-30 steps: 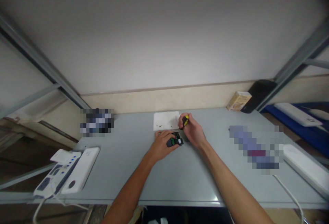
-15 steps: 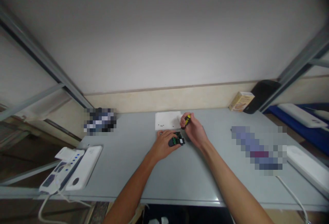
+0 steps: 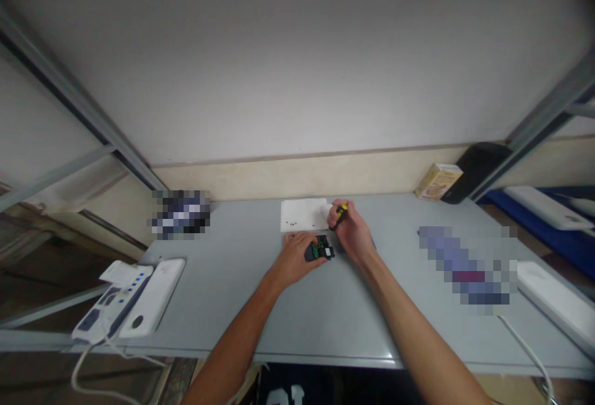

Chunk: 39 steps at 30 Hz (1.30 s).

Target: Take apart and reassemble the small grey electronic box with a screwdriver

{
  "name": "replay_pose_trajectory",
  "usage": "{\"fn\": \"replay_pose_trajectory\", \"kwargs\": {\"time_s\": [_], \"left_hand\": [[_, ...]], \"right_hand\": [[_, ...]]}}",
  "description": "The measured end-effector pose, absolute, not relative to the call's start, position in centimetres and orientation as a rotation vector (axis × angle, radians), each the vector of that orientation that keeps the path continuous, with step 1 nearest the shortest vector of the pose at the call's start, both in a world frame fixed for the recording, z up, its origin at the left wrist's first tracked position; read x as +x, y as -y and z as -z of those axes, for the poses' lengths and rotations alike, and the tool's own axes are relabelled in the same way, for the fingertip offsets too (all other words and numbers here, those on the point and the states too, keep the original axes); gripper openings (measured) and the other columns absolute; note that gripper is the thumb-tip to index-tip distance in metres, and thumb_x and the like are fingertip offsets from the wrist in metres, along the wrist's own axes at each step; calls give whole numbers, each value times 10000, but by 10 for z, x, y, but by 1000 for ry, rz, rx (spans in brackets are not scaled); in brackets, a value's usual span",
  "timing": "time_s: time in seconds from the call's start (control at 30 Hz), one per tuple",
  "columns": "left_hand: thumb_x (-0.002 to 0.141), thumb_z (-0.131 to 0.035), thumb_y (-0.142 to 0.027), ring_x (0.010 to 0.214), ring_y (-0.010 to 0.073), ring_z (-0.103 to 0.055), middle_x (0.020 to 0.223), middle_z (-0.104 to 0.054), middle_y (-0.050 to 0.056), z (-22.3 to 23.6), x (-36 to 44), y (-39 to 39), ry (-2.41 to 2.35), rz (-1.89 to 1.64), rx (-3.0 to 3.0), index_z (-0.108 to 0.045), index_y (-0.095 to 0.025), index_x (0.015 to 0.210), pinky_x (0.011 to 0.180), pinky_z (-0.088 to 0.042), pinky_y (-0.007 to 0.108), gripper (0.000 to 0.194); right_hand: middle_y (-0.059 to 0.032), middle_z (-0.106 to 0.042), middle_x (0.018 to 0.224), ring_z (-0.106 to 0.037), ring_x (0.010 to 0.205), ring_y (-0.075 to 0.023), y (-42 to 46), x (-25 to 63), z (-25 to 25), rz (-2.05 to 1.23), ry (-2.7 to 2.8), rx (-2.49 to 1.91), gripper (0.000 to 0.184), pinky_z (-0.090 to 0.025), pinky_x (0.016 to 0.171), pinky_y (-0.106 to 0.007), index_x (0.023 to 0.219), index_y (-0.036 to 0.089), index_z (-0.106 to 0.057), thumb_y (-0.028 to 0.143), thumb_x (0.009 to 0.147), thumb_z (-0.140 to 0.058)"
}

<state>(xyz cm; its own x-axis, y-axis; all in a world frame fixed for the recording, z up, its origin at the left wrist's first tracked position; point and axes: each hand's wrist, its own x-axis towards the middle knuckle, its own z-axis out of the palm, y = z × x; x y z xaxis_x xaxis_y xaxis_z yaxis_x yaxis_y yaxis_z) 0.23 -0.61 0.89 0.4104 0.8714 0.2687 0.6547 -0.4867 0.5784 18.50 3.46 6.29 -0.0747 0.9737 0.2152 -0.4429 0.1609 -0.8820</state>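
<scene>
In the head view my left hand [image 3: 296,257] is closed around an opened black device with a green circuit board [image 3: 320,249], holding it on the desk. What kind of device it is, I cannot tell. My right hand [image 3: 352,229], just to its right, is wrapped round a yellow and black screwdriver handle [image 3: 342,209]. The tool's tip is hidden or too small to make out. Behind the device lies a white sheet of paper [image 3: 303,211] with several tiny dark pieces on it, probably screws.
The grey desk [image 3: 223,293] runs up to a wall. At left are a power strip [image 3: 114,302] and a white slab-shaped device [image 3: 155,296]. A yellowish box [image 3: 438,182] leans by a black object [image 3: 481,166] at back right. Another white slab [image 3: 553,293] lies right, beside blurred-out items.
The screwdriver and my right hand have shifted slightly to the right. Fingers of my left hand have moved a little on the device. The whole view has tilted slightly.
</scene>
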Motion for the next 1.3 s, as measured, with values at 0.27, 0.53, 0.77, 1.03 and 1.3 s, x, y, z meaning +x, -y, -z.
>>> {"fn": "replay_pose_trajectory", "kwargs": {"time_s": [0.27, 0.53, 0.77, 1.03, 1.3], "left_hand": [[870, -803, -426, 1259, 280, -612, 1337, -691, 33, -6, 2, 5, -1309, -774, 2310, -628, -251, 1076, 1109, -348, 479, 322], [904, -769, -436, 1301, 278, -589, 1375, -678, 37, -6, 2, 5, -1291, -756, 2342, -654, -269, 1094, 1114, -343, 487, 278], [878, -798, -432, 1256, 293, -611, 1296, -712, 57, 4, 2, 2, -1286, -796, 2382, -659, -255, 1199, 1075, -374, 485, 391], [887, -794, -420, 1279, 270, -603, 1352, -690, 33, -2, 1, 5, -1265, -814, 2355, -662, -261, 1114, 1105, -341, 469, 307], [912, -766, -431, 1279, 267, -602, 1370, -684, 49, -6, 2, 6, -1264, -796, 2378, -664, -253, 1101, 1094, -334, 463, 278]], "right_hand": [[61, -483, 655, -459, 557, -137, -30, 181, -62, -1310, 1018, -645, 440, -401, 571, -271, 841, 275, -425, 537, 833, -779], [-41, -586, 885, -560, 722, -179, -27, 186, -64, -1426, 1120, -591, 354, -485, 706, -338, 903, 229, -657, 582, 918, -635], [-18, -656, 768, -590, 683, -157, -13, 179, -65, -1630, 1413, -447, 357, -450, 645, -282, 887, 213, -649, 510, 803, -828], [94, -436, 576, -370, 477, -90, -22, 180, -64, -1349, 1201, -648, 384, -268, 487, -231, 824, 257, -454, 501, 904, -740], [-34, -648, 957, -620, 822, -167, -32, 193, -61, -1478, 1017, -551, 298, -487, 754, -303, 915, 234, -681, 520, 873, -755]]}}
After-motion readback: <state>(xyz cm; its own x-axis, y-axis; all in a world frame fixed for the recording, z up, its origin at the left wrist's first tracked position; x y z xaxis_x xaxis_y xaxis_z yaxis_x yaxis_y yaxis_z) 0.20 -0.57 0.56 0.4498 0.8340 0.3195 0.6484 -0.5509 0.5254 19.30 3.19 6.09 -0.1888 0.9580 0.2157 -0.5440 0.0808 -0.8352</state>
